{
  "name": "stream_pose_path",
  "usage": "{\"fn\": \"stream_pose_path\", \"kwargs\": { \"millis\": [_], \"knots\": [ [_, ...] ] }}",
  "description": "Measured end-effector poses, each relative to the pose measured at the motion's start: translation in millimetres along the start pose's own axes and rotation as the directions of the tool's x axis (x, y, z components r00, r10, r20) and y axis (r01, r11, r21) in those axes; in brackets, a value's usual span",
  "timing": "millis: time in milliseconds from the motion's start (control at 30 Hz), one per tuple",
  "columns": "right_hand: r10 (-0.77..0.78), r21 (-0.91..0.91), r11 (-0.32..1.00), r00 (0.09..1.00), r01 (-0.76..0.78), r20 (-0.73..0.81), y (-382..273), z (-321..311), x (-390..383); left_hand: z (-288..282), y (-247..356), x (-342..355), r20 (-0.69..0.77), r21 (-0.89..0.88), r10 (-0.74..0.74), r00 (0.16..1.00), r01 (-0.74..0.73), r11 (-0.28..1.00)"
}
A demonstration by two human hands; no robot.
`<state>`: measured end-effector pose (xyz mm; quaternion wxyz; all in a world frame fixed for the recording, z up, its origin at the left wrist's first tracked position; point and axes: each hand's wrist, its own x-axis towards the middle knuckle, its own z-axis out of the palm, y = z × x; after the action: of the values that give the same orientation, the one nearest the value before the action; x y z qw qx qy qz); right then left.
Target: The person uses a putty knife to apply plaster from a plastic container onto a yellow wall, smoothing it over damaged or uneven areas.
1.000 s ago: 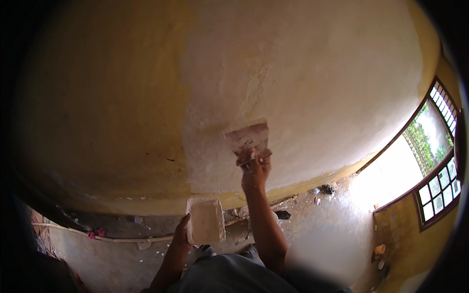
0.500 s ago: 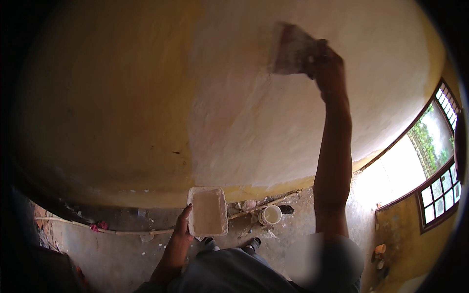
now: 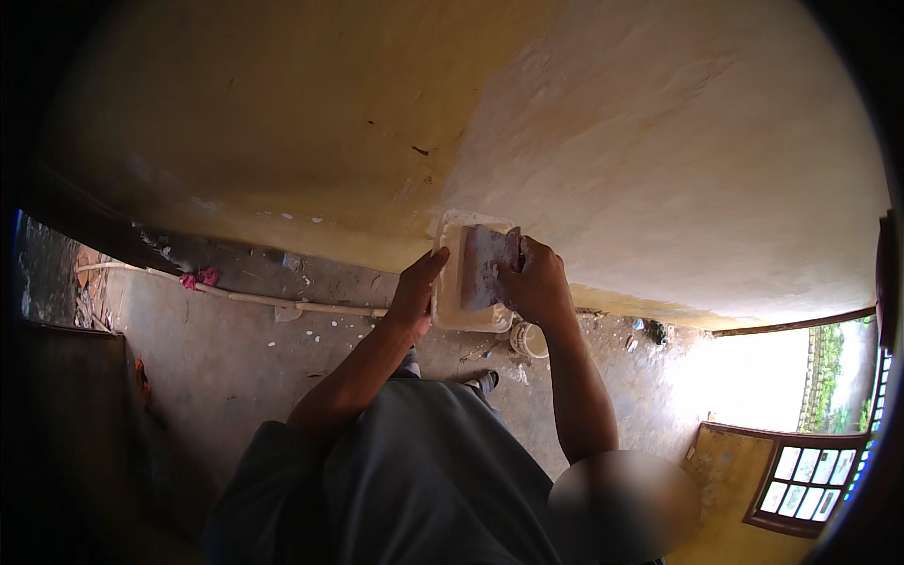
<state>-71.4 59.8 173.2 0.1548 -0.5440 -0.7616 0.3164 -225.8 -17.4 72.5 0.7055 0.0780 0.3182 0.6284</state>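
Observation:
My left hand [image 3: 414, 290] grips the left side of a shallow rectangular tray [image 3: 450, 315] of pale, wet plaster-like paste, its thumb over the rim. In my right hand [image 3: 541, 282] is a wide putty knife [image 3: 485, 268], its blade smeared with whitish paste. The blade lies over the tray's opening and hides part of the paste; whether it touches the paste I cannot tell. Beyond the tray rises the wall, coated pale on the right [image 3: 659, 160] and yellow-brown on the left [image 3: 311, 122].
On the floor stands a white bucket [image 3: 529, 341] below my right wrist. A long pole [image 3: 235, 297] lies along the wall's foot, with a pink cloth [image 3: 200, 279] by it. A paned window [image 3: 805, 480] and a bright opening [image 3: 753, 377] are at the right.
My right hand has come down from high on the wall to the tray with the putty knife. My left hand has raised the tray, and the view has shifted.

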Motion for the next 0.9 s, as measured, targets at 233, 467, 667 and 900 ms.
{"fn": "stream_pose_path", "kwargs": {
  "millis": [233,467,667,900],
  "knots": [
    [0.021,-0.037,0.999,0.999,-0.019,0.046,3,15,4,-7,-17,11,0.006,0.104,0.103,0.995,-0.103,0.989],
    [0.022,0.070,0.997,1.000,-0.022,0.003,5,-9,2,0,-11,10,-0.027,0.004,0.014,1.000,-0.014,1.000],
    [-0.678,-0.110,0.733,0.734,0.671,-0.045,31,-33,-21,-24,13,13,0.017,-0.002,-0.153,0.988,0.153,0.988],
    [-0.887,-0.373,0.357,0.436,0.856,0.152,48,-8,-27,-12,33,1,0.172,0.095,-0.230,0.958,0.217,0.972]
  ]
}}
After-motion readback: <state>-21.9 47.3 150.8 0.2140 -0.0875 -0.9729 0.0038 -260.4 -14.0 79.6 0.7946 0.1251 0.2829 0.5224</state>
